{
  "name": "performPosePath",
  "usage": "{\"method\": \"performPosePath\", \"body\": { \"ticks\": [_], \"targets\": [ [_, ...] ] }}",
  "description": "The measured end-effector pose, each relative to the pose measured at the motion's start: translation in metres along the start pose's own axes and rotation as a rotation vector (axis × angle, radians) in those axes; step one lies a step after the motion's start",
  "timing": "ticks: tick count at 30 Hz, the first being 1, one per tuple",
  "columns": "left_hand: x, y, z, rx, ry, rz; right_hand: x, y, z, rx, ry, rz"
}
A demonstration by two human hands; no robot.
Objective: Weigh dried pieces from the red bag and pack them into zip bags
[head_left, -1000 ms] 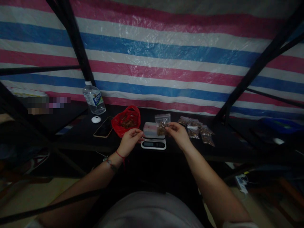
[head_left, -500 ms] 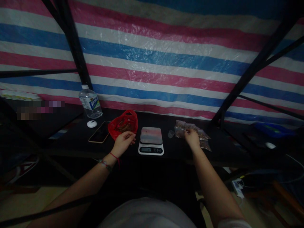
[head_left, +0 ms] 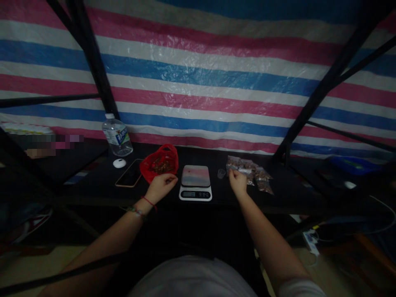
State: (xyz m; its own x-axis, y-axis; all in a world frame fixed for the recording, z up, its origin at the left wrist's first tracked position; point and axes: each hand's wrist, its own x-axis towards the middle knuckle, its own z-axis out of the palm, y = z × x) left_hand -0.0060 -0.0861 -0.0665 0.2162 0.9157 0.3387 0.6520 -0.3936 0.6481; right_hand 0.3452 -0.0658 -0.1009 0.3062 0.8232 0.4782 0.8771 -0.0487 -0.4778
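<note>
A small white kitchen scale (head_left: 195,182) stands on the black table (head_left: 102,181) in front of me, its platform bare. My left hand (head_left: 160,187) rests curled at the near edge of a red plastic bag (head_left: 159,163) that holds brown pieces. My right hand (head_left: 238,181) hovers loosely closed just left of several small clear packets (head_left: 251,172) filled with the same brown stuff. A tiny clear cup (head_left: 220,173) sits between the scale and my right hand. What the fingers of either hand hold is too dark to make out.
A water bottle (head_left: 117,135), a white mouse (head_left: 119,163) and a phone (head_left: 129,173) lie at the left of the table. Black metal bars (head_left: 89,62) frame both sides, with a striped tarp (head_left: 204,78) behind. A power strip (head_left: 310,241) lies on the floor at right.
A second ago my right hand held a filled packet over the scale; it carried it right to the pile and has now drawn back a little. My left hand stayed by the red bag.
</note>
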Motion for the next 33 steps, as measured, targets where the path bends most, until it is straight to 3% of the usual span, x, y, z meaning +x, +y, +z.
{"method": "performPosePath", "body": {
  "ticks": [9,13,15,18,20,23,28,33],
  "targets": [
    [0.067,0.021,0.023,0.210,-0.141,0.041,0.000,0.004,0.001,0.055,0.040,0.022],
    [0.084,0.020,0.034,0.289,-0.196,0.001,0.019,0.001,-0.005,0.076,0.038,0.044],
    [0.086,0.018,0.038,0.302,-0.209,0.003,0.038,-0.007,-0.006,0.068,-0.071,0.027],
    [0.086,0.017,0.039,0.321,-0.201,0.003,0.070,-0.027,-0.003,-0.040,-0.398,-0.051],
    [0.084,0.016,0.034,0.330,-0.172,0.006,0.086,-0.042,0.003,-0.094,-0.517,-0.069],
    [0.080,0.012,0.015,0.314,-0.097,0.010,0.096,-0.060,0.013,-0.119,-0.568,-0.063],
    [0.066,-0.012,-0.025,0.376,0.050,-0.125,0.089,-0.075,0.020,-0.082,-0.549,-0.079],
    [0.052,-0.032,-0.037,0.485,0.000,-0.215,0.086,-0.083,0.017,0.018,-0.446,-0.089]
  ]
}}
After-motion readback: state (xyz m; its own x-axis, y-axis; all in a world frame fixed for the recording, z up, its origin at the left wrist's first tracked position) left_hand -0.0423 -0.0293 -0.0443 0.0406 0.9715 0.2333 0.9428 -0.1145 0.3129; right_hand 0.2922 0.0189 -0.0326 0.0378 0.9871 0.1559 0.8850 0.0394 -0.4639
